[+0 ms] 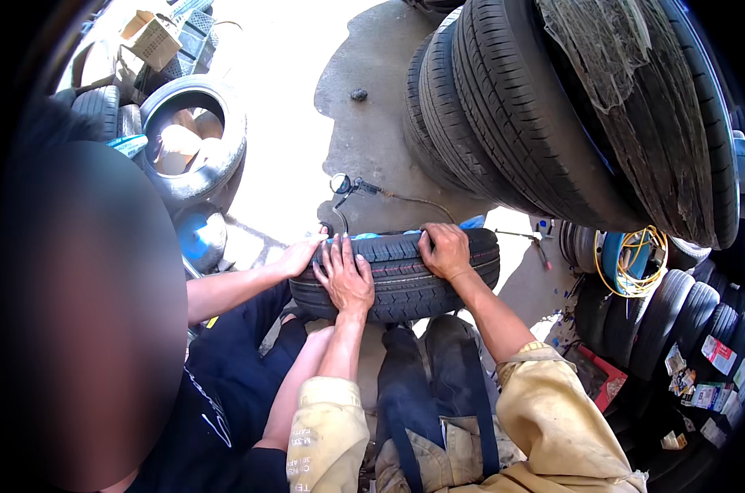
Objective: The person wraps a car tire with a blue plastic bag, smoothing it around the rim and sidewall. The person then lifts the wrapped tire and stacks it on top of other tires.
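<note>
A black tyre (405, 289) stands on its tread in front of my knees, its tread facing up toward me. My left hand (348, 279) lies on the left part of the tread with fingers stretched and spread. Over the right part, my right hand (446, 251) curls its fingers around the far shoulder of the tyre. At the tyre's left end, a co-worker's hand (303, 253) touches the far edge close to my left fingertips. Bits of blue material (473, 222) show behind the tyre; what they belong to is hidden.
A round pressure gauge (340, 183) with a hose lies on the floor beyond the tyre. Large stacked tyres (520, 107) rise at the right. A loose tyre (234, 135) lies at the far left. Yellow coiled hose (642, 279) and more tyres (672, 316) sit right. The co-worker crouches close on my left.
</note>
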`<action>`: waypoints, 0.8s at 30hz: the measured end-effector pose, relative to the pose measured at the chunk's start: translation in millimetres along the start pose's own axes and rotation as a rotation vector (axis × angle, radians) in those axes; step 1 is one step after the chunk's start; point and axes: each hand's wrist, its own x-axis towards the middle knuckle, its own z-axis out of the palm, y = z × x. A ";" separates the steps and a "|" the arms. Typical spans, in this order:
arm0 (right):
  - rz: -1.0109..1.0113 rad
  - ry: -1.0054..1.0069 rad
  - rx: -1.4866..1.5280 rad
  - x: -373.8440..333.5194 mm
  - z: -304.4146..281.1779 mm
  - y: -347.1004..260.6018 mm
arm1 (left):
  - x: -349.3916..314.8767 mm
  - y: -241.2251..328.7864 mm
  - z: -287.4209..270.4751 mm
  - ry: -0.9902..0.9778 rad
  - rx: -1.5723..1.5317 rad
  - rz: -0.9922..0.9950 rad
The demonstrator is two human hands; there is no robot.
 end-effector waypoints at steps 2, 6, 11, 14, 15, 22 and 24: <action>0.077 0.070 -0.011 11.9 -7.8 4.3 | 20.0 17.9 -12.0 -0.022 0.088 0.179; 0.211 0.088 -0.054 58.2 16.9 16.7 | 86.7 4.9 3.9 -0.225 -0.009 0.235; 0.356 -0.126 -0.242 109.1 41.1 14.8 | 134.0 -29.9 43.4 -0.157 -0.007 0.280; 0.437 -0.224 -0.226 115.2 50.0 14.6 | 143.4 -54.6 64.9 -0.074 -0.105 0.403; 0.490 -0.327 -0.188 121.1 47.9 18.2 | 143.0 -59.9 73.6 -0.120 -0.072 0.339; 0.539 -0.622 -0.197 129.8 61.0 34.8 | 188.3 -62.4 67.4 -0.344 0.088 0.678; 0.522 -0.594 -0.216 123.3 65.9 41.1 | 206.6 -32.8 66.1 -0.451 0.080 0.265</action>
